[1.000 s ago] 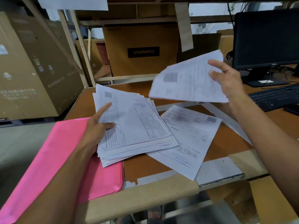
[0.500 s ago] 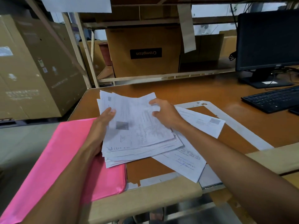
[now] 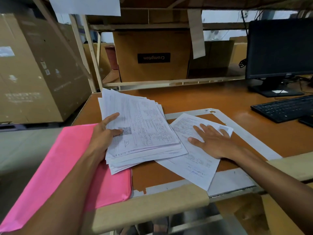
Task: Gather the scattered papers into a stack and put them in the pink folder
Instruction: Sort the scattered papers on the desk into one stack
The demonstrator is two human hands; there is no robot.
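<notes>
A thick stack of printed papers [image 3: 142, 129] lies on the orange desk, its left edge overlapping the pink folder [image 3: 67, 167]. My left hand [image 3: 103, 138] grips the stack's left side, thumb on top. One loose sheet [image 3: 194, 167] lies to the right of the stack, partly under it. My right hand [image 3: 211, 141] rests flat on that sheet with fingers spread. The pink folder is shut and hangs over the desk's left front corner.
A black keyboard [image 3: 284, 107] and a monitor [image 3: 279, 48] stand at the right. A cardboard box [image 3: 152, 55] sits on the shelf behind the desk [image 3: 203, 99]. White tape strips [image 3: 245, 133] mark the desk. Large cartons [image 3: 33, 73] stand to the left.
My right hand laid the sheet it held onto the stack, then moved right and down onto the loose sheet. My left hand stayed on the stack.
</notes>
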